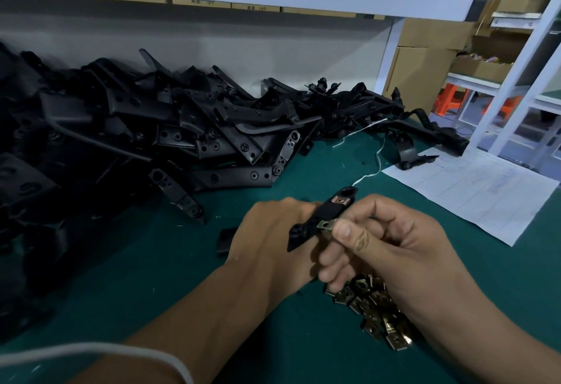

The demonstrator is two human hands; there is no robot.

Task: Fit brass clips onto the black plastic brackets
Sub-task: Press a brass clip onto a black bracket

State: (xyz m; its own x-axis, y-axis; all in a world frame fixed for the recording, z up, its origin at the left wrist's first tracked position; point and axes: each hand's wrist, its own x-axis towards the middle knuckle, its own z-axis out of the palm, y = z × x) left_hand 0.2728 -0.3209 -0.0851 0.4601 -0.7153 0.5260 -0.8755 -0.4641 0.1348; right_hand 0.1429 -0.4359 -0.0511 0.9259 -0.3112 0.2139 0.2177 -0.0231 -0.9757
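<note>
My left hand [273, 241] grips a narrow black plastic bracket [318, 219] that points up and to the right above the green mat. One brass clip [342, 200] sits on the bracket near its upper end. My right hand [385, 247] pinches a second brass clip [326, 225] between thumb and fingers, touching the bracket's middle edge. A heap of loose brass clips [376, 314] lies on the mat under my right wrist.
A large pile of black brackets [170, 128] fills the left and back of the green mat [170, 262]. A small black piece [226, 239] lies beside my left hand. A printed paper sheet [473, 189] lies right. White string [368, 174] trails near it.
</note>
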